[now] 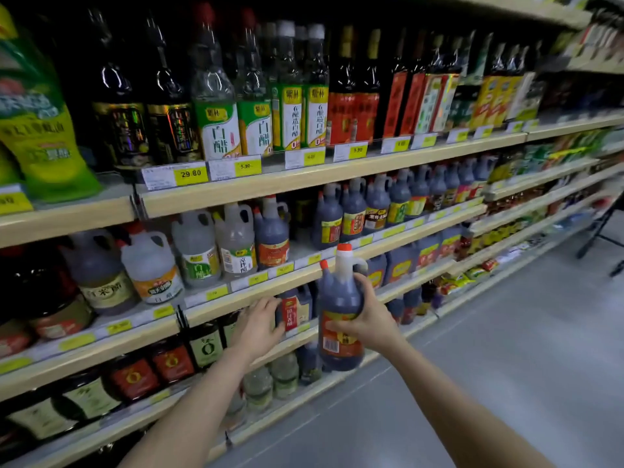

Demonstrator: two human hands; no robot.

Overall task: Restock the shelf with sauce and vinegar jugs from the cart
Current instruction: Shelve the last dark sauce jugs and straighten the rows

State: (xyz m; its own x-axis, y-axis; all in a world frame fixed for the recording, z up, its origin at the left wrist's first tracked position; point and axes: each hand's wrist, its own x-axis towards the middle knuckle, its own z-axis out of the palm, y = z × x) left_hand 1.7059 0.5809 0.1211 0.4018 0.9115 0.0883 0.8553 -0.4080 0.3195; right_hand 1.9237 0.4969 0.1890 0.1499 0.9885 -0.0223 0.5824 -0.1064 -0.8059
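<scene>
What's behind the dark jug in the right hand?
Behind the dark jug, held upright by the right hand, the shelf edge and dark shelved jugs show. The left hand touches a red-labelled bottle. The slot directly behind is covered.

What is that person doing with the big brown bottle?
A person is filling a shop shelf. Their right hand holds a dark jug with an orange cap, upright, in front of the shelves. Their left hand reaches to a boxy bottle with a red label already on the shelf, fingers against it, maybe to make room. The jug is not on the shelf yet. Lots of other bottles stand in rows above and below.
</scene>
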